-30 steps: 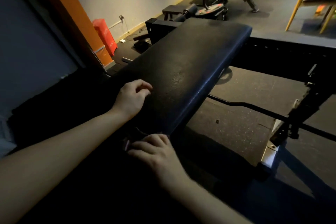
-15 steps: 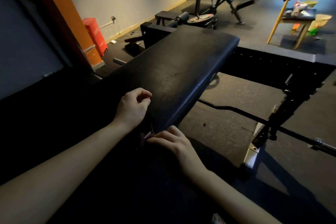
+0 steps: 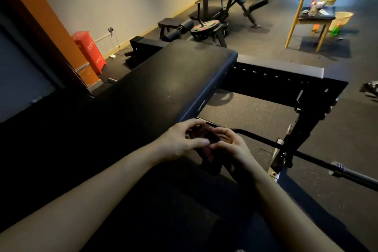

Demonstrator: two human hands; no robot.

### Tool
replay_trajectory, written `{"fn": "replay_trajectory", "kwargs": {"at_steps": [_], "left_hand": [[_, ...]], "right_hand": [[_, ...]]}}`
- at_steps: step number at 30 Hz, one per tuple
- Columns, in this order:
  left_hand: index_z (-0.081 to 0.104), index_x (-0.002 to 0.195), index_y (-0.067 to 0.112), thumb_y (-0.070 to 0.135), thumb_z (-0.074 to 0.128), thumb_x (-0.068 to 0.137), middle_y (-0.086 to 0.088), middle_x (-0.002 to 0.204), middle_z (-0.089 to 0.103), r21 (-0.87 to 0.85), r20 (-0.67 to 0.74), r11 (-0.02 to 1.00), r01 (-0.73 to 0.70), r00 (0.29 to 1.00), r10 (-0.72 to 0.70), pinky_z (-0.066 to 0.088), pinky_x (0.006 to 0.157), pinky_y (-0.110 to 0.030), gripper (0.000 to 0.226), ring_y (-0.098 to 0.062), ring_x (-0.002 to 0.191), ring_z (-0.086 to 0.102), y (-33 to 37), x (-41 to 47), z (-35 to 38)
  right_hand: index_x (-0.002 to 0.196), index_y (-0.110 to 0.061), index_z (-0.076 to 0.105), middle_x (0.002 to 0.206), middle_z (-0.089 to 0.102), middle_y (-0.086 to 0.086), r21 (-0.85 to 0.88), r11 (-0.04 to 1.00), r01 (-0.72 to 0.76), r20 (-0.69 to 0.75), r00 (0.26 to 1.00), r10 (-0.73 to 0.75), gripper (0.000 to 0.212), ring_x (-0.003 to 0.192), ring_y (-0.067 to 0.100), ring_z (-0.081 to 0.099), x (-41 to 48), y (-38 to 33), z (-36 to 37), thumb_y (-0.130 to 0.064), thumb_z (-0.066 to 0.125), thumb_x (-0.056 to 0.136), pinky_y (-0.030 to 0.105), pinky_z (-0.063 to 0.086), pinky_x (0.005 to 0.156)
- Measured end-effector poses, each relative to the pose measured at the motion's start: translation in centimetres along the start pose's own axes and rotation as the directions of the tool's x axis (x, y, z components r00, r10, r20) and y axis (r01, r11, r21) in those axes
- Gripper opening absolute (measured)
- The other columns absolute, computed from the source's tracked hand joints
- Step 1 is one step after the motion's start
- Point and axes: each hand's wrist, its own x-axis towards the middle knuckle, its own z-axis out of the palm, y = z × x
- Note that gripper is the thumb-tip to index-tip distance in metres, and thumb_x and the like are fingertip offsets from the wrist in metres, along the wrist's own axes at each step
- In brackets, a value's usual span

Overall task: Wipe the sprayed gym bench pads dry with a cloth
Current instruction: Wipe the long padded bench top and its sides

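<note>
Two hands meet just off the near right edge of the bench pad point(image 3: 163, 88), w/ a dark reddish cloth point(image 3: 201, 132) bunched btw them. L hand point(image 3: 176, 143) curls its fingers over the cloth's top; R hand point(image 3: 232, 146) pinches it from the opposite side. Cloth's lower end hangs below the hands. Black bar point(image 3: 266, 143) runs off to the right; red box point(image 3: 90, 51) stands by the wall.

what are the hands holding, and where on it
The left hand and right hand both pinch a dark cloth at its bunched upper end; the rest hangs below.
</note>
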Motion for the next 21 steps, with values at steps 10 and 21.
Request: {"fn": "replay_trajectory", "kwargs": {"at_steps": [10,21], "left_hand": [[0.066,0.08,0.03,0.047,0.069,0.09,0.012,0.081,0.066,0.327,-0.438,0.886,0.33,0.883,-0.168,0.053,0.072,-0.03,0.02,-0.006,0.08,0.063,1.5,5.7,2.2],[0.066,0.128,0.027,0.044,0.077,0.085,0.007,0.117,0.059,0.582,-0.338,0.8,0.147,0.938,0.073,0.045,0.098,-0.032,0.048,-0.011,0.112,0.055,-1.1,14.3,-6.9]], "right_hand": [[0.112,-0.012,0.066,0.105,0.075,0.012,0.092,0.991,-0.093,-0.124,0.987,0.104,0.032,0.091,0.025,0.076,7.3,-1.3,-5.1,-0.005,0.077,0.083,0.037,0.062,0.073],[0.128,-0.013,0.054,0.105,0.062,0.001,-0.146,0.988,-0.05,-0.194,0.981,0.021,0.041,0.089,0.013,0.064,14.9,-3.6,-3.0,0.005,0.057,0.092,0.023,0.058,0.063]]}}
